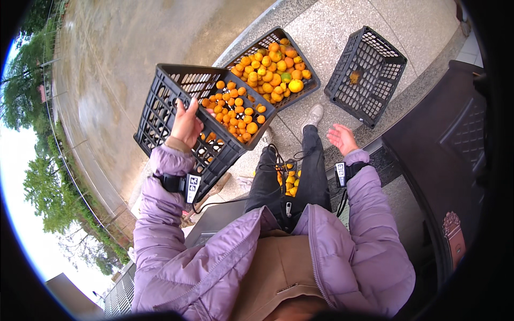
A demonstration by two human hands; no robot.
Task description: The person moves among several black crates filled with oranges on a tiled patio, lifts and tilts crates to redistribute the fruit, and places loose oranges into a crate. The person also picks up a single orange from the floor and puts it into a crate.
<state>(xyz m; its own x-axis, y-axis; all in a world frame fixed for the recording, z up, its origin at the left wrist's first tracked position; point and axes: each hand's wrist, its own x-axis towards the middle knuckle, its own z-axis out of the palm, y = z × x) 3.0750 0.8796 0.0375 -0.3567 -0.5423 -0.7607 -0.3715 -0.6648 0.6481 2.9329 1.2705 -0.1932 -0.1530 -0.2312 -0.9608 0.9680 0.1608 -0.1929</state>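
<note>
My left hand (186, 124) grips the upper rim of a black plastic crate (152, 108), thumb outside and fingertips inside. This crate stands tilted and holds many small orange citrus fruits (237, 114). Beyond it, partly overlapped by it, a second black crate (314, 86) is heaped with larger yellow and orange citrus (275, 68), one of them greenish. My right hand (342, 137) is raised off to the right, fingers apart, holding nothing. It is nearest a third black crate (367, 90), where a small orange-brown scrap (354, 77) lies on the slatted bottom.
More yellow citrus (291, 182) shows between my legs, behind dangling black cords (287, 156). Terrazzo paving (337, 30) carries the crates and meets a wet concrete yard (116, 52) at a raised edge. On the right stands a dark door (433, 132).
</note>
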